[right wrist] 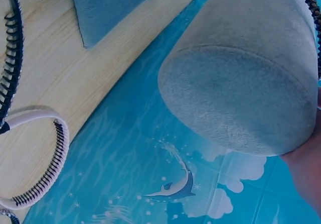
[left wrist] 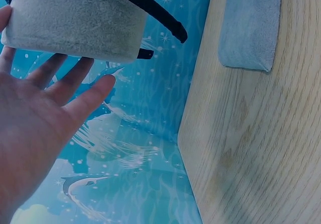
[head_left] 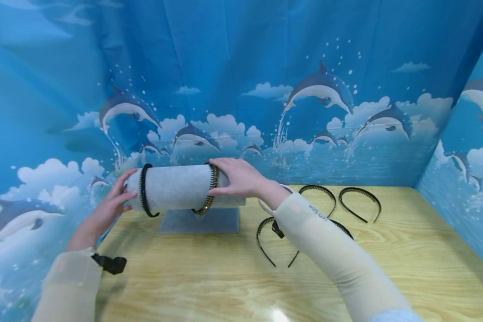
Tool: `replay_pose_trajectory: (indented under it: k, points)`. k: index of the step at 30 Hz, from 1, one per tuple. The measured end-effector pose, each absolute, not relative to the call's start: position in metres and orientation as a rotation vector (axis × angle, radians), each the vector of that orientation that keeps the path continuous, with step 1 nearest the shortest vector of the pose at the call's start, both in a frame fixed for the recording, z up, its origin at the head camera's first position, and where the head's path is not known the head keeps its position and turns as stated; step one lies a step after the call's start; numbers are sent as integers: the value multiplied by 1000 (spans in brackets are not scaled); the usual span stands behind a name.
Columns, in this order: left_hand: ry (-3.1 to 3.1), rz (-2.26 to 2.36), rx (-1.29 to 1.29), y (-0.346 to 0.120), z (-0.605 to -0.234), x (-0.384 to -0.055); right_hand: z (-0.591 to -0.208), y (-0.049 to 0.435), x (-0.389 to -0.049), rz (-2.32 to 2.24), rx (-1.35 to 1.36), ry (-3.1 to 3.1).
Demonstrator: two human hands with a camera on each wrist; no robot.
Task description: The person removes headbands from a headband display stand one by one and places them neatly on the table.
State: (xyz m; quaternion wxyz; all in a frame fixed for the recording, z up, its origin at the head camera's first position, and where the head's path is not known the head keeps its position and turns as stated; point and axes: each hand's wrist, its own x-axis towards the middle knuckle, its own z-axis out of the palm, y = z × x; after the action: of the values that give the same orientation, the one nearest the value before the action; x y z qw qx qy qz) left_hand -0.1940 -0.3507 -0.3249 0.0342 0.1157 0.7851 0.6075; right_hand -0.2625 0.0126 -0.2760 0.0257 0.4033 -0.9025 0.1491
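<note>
A grey plush cylinder [head_left: 177, 185] lies level on a headband stand with a flat grey base [head_left: 199, 223]. Near its left end hangs a black headband [head_left: 143, 188]; towards its right end sits a gold-and-black headband [head_left: 213, 181]. My left hand [head_left: 112, 203] holds the cylinder's left end, thumb in front. In the left wrist view some of the left hand's [left wrist: 45, 103] fingertips pass behind the plush. My right hand [head_left: 241, 179] grips the gold-and-black headband against the cylinder, thumb in front and fingers on top. The right wrist view shows only its edge.
On the wooden table [head_left: 185, 277], right of the stand, lie several headbands. A black one [head_left: 378, 205] is farthest right; a white one [right wrist: 62, 148] lies nearer the stand. My right forearm covers part of them. A dolphin-print curtain [head_left: 241, 89] rises behind the table.
</note>
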Motion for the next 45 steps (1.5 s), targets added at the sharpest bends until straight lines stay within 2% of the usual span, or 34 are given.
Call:
replay_pose_trajectory:
  k: [12,26,45]
  points:
    - [2401,1877,351,-350,-325,-193,-289,16,-265,691,1317,-2558]
    - [2459,1832,346,-352,-326,-195,-281,4,-257,450,1270,-2710]
    - [2442,1845,332,-350,-326,-194,-275,23,-261,555,1286,-2760]
